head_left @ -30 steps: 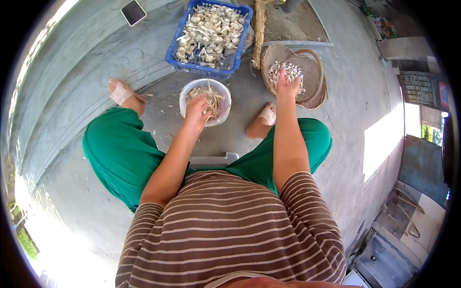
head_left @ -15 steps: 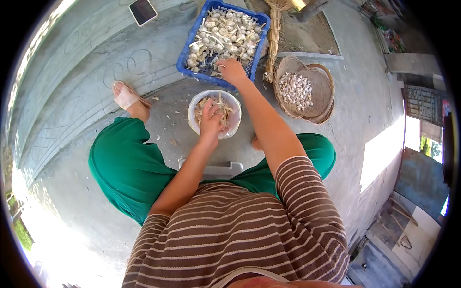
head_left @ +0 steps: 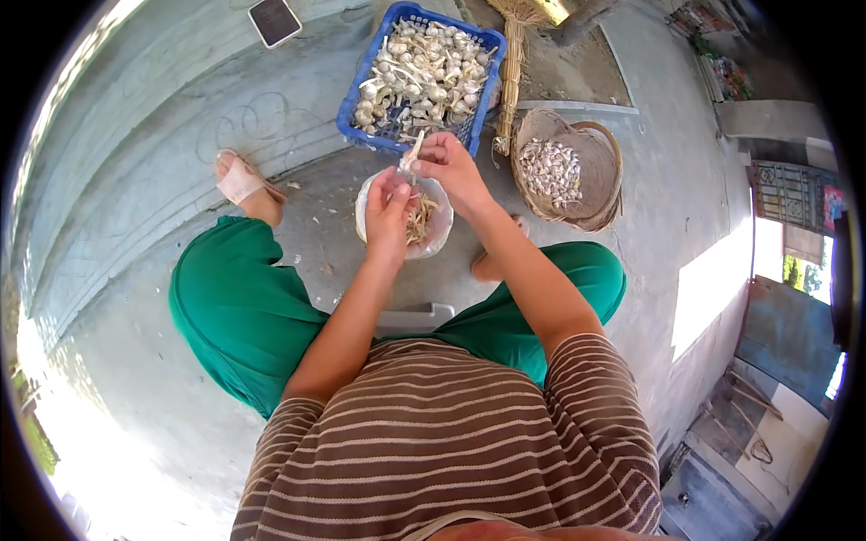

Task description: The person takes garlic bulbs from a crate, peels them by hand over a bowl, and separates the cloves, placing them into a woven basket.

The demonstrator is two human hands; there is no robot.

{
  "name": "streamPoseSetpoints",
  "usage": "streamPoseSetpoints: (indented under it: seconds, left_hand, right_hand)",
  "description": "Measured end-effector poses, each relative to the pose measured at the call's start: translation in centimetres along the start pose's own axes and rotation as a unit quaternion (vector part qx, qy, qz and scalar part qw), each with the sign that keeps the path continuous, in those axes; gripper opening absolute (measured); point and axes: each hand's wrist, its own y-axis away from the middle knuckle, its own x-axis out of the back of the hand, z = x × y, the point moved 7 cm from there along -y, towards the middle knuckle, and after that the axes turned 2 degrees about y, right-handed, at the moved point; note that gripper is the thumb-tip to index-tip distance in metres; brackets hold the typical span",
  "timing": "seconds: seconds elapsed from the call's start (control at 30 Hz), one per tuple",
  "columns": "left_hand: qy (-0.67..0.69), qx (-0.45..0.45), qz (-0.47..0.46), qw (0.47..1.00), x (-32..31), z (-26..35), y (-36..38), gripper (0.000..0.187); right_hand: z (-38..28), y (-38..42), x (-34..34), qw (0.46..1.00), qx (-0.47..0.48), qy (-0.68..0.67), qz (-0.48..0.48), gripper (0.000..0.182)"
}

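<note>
Garlic bulb (head_left: pixel 409 164), pale with a dry stalk pointing up, is clamped between the thumb and fingers of the right hand (head_left: pixel 454 177), over the far rim of the bowl. Left hand (head_left: pixel 388 215) is just beside it, fingers curled toward the bulb; whether they close on it cannot be told. Right forearm reaches forward and inward, angled across toward the left hand; left forearm runs forward over the near side of the bowl. Both elbows are bent.

Beneath the hands, the round white bowl (head_left: pixel 442 236) contains papery, stringy husks (head_left: pixel 418 218). Beyond it, a rectangular blue plastic crate (head_left: pixel 362 74) with slotted walls bears whole stalked bulbs (head_left: pixel 424 65). To the right, a woven basket (head_left: pixel 600 169) with a curved handle holds small, whitish-purple cloves (head_left: pixel 550 171). A bound straw bundle (head_left: pixel 512 77) lies between crate and basket.
</note>
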Motion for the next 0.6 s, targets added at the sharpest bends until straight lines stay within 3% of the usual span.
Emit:
streamPoseSetpoints:
  seconds: [0.07, 0.13, 0.23, 0.47, 0.53, 0.6]
  left_hand:
    - [-0.009, -0.039, -0.069, 0.997, -1.3, 0.8, 0.7, 0.026]
    - [-0.024, -0.045, -0.082, 0.995, -1.1, 0.4, 1.3, 0.026]
    - [-0.071, -0.022, -0.086, 0.993, -1.0, 0.0, 2.3, 0.026]
    - [-0.256, -0.08, -0.143, 0.953, -0.8, 0.9, 4.5, 0.025]
    - [-0.292, -0.095, -0.152, 0.94, -0.3, 0.8, 4.6, 0.025]
    - [-0.345, -0.172, -0.168, 0.907, -0.4, 1.5, 5.3, 0.027]
  right_hand:
    - [-0.9, 3.5, -1.2, 0.999, -0.025, -0.035, 0.009, 0.036]
    - [-0.5, 5.6, -1.1, 0.998, -0.01, -0.055, 0.025, 0.029]
    - [0.3, 7.8, 0.4, 0.987, -0.034, -0.084, 0.131, 0.015]
    - [2.4, 10.1, 0.6, 0.989, 0.002, -0.046, 0.141, 0.006]
    - [2.7, 10.2, 0.2, 0.983, 0.016, 0.007, 0.184, 0.004]
    - [2.9, 10.5, -0.2, 0.983, 0.044, -0.013, 0.175, 0.005]
